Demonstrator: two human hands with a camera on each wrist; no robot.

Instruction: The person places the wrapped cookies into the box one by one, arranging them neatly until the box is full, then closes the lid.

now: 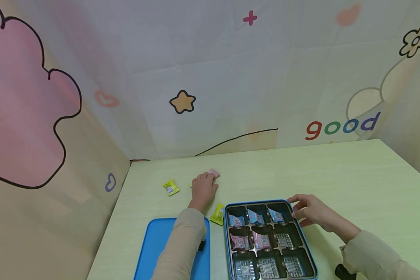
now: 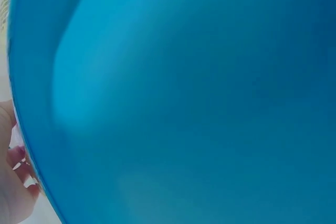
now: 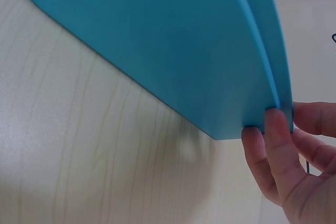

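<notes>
At the back of the table my left hand (image 1: 203, 188) reaches over a small pink candy packet (image 1: 215, 173), fingertips right at it and thumb spread away. In the left wrist view only part of the left hand (image 2: 16, 182) shows past a blue surface. My right hand (image 1: 313, 212) holds the back right corner of a blue box (image 1: 308, 249) with a black divided insert. The right wrist view shows its fingers (image 3: 278, 135) against the box wall. Blue candy packets (image 1: 256, 217) lie in the insert's back row, two pink packets (image 1: 261, 240) in its middle row.
A blue lid (image 1: 161, 241) lies left of the box, under the left forearm. One yellow-green packet (image 1: 171, 187) lies left of the left hand, another packet (image 1: 217, 214) against the box's left side. A printed cloth wall (image 1: 224, 77) borders the table's back.
</notes>
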